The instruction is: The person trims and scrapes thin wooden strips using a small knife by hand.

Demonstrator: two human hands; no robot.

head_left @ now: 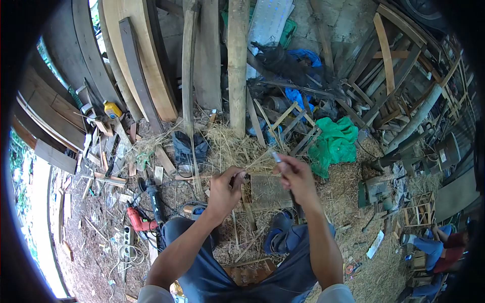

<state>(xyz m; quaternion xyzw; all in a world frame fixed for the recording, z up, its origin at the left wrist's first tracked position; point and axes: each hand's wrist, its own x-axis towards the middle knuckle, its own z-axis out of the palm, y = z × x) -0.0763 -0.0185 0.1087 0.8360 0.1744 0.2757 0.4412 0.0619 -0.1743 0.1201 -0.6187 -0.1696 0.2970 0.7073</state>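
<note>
My left hand is closed, its fingers pinched together around something too small to make out, with thin straw strands running from it toward the right. My right hand is wrapped around a tool whose pale end sticks out past the thumb; a dark part shows below the fist. Both hands are raised in front of my knees, a short gap apart. Beneath them lies a flat wooden board on the straw-strewn ground.
A red power tool and a grey grinder lie at left beside a power strip. Planks and poles stand ahead. A green sack lies at front right. Another person sits at far right.
</note>
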